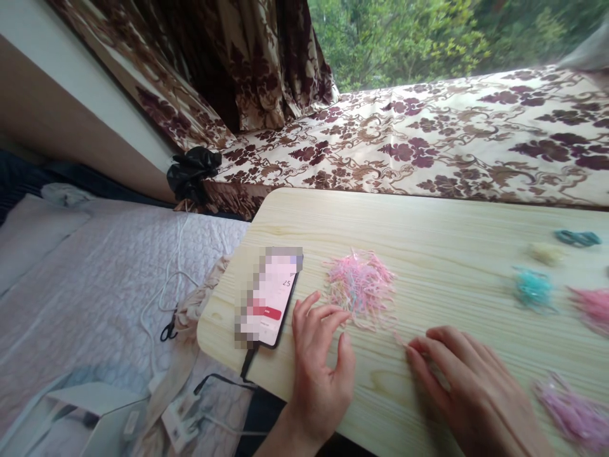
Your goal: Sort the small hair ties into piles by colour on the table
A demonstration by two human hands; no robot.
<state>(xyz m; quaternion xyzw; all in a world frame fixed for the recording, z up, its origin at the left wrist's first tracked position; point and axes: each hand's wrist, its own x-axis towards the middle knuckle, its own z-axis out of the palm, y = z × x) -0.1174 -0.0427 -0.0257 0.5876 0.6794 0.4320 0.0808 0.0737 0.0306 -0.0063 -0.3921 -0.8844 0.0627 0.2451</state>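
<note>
A loose pile of thin pastel strands (360, 285), mostly pink with some blue and yellow, lies on the pale wooden table (438, 235). My left hand (321, 365) is at the pile's near left edge, fingers spread and curved, with nothing seen in it. To the right, my right hand (471, 381) pinches one thin pink strand (398, 339) between thumb and forefinger, just off the tabletop or touching it; I cannot tell which. A phone (276, 324) with a lit, partly blurred screen lies left of my left hand.
Small heaps sit along the right: turquoise (533, 289), cream (547, 254), grey-blue (578, 238), coral pink (594, 308) and lilac (573, 412). A cable (246, 365) runs from the phone over the table edge. A bed (109, 266) and a power strip (178, 422) are at left.
</note>
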